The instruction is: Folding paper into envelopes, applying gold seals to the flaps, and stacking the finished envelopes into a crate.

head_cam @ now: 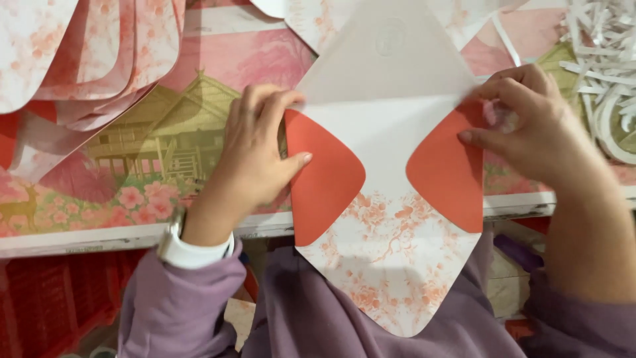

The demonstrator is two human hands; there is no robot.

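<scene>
Both hands [255, 149] [523, 122] pinching, palms down

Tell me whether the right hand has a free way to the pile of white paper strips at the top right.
Probably yes: the right hand pinches the envelope sheet's red right flap, and the paper strips lie just beside it, nothing between; it would have to let go.
</scene>
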